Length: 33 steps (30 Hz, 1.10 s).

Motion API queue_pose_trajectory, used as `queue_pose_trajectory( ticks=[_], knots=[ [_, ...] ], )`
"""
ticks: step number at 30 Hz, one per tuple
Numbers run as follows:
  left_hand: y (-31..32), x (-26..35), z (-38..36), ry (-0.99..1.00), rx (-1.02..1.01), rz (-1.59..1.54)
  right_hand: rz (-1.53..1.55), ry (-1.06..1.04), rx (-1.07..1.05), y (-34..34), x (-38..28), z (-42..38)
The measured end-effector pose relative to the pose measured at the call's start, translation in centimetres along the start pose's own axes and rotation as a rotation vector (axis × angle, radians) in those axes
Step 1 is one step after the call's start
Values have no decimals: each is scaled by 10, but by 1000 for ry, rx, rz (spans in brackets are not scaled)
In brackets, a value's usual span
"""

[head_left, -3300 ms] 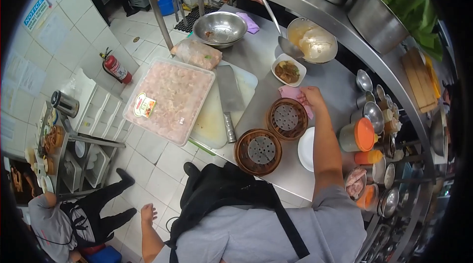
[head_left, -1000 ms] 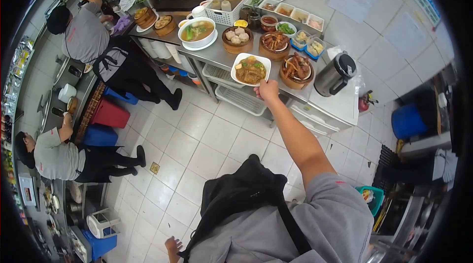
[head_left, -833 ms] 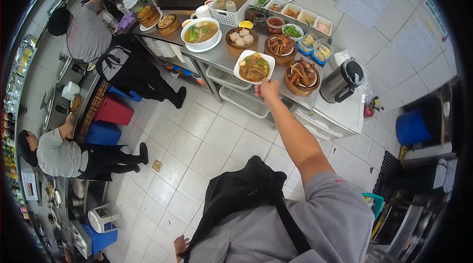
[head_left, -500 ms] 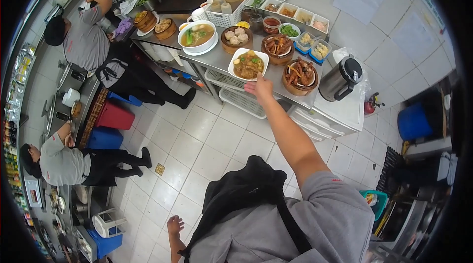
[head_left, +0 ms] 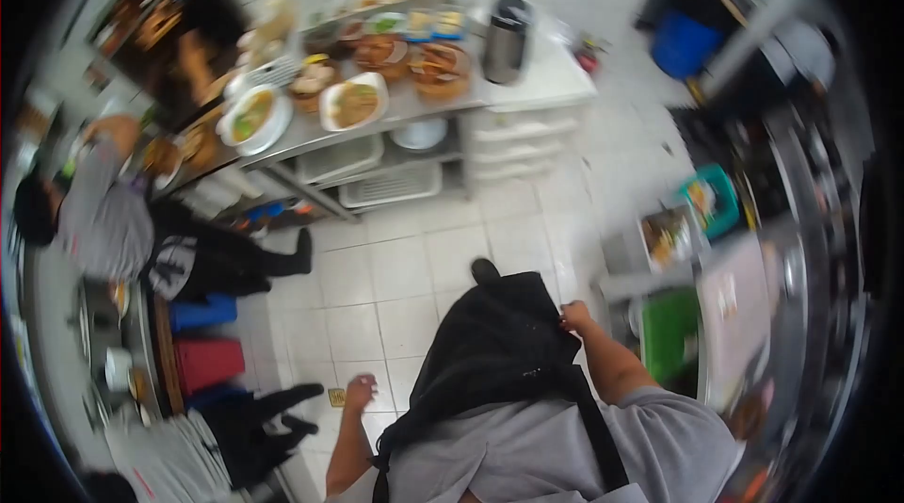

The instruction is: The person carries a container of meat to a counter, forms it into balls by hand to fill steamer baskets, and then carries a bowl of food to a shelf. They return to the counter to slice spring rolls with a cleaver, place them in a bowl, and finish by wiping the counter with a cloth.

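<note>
My left hand point(head_left: 361, 390) hangs low in front of me, its fingers loosely bent and apart, with nothing in it. By the edge of my black apron point(head_left: 499, 338) is my right hand point(head_left: 573, 316); blur hides whether its fingers hold the cloth. Ahead, away from both hands, a square white bowl of brown stew point(head_left: 354, 104) sits at the front edge of the steel counter point(head_left: 311, 143). To its left is a round white soup bowl point(head_left: 252, 117). Bamboo steamers of dumplings point(head_left: 314, 79) and brown meat pieces point(head_left: 440, 68) stand behind and beside it.
A steel thermos jug point(head_left: 507, 40) stands on the white drawer unit point(head_left: 524, 131). Two people in grey shirts point(head_left: 104, 220) work along the left counter. At right are a teal basket point(head_left: 713, 200), a green board point(head_left: 670, 338) and a pink board point(head_left: 734, 310). Tiled floor point(head_left: 405, 267) lies between.
My right hand has left the square bowl of stew and come back beside my apron. The view has swung right and blurred. The bowl stays on the counter.
</note>
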<state>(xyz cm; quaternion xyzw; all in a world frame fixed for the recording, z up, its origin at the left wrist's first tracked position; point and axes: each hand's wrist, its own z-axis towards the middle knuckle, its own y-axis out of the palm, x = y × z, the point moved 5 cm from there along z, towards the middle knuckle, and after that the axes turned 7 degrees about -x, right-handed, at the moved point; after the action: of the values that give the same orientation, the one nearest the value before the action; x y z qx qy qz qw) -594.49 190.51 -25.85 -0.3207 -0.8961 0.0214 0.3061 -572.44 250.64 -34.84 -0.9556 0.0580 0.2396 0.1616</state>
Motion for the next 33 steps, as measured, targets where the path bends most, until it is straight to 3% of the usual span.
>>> queue_pose_trajectory(
  ticks=[1, 3, 4, 5, 9, 11, 16, 21, 24, 26, 30, 33],
  knots=[
    [-14, 11, 29, 120, -95, 130, 345, 232, 118, -7, 56, -56],
    [-14, 71, 59, 260, -187, 245, 709, 341, 276, 6, 145, -132],
    [1, 107, 59, 240, -192, 271, 746, 340, 345, 12, 173, -168],
    [20, 146, 56, 230, -188, 303, 721, 377, 280, 17, 191, -201],
    [123, 236, 64, 329, -337, 432, 1040, 251, 397, 24, 197, -307],
    [200, 278, 36, 479, -492, 513, 1162, 11, 568, -1, 184, -353],
    [386, 331, -57, 723, -822, 635, 1112, -209, 964, -68, 170, -433],
    [533, 381, -158, 1193, -938, 758, 1155, -332, 1168, -139, 178, -452],
    [610, 407, -189, 1307, -889, 727, 1125, -415, 1224, -181, 183, -438],
    [650, 424, -205, 1411, -706, 759, 1149, -424, 1182, -204, 195, -414],
    [707, 435, -214, 1316, -725, 867, 1178, -337, 1128, -228, 199, -396],
    [720, 440, -221, 1287, -558, 1028, 1248, -316, 1106, -226, 204, -385]
  ],
)
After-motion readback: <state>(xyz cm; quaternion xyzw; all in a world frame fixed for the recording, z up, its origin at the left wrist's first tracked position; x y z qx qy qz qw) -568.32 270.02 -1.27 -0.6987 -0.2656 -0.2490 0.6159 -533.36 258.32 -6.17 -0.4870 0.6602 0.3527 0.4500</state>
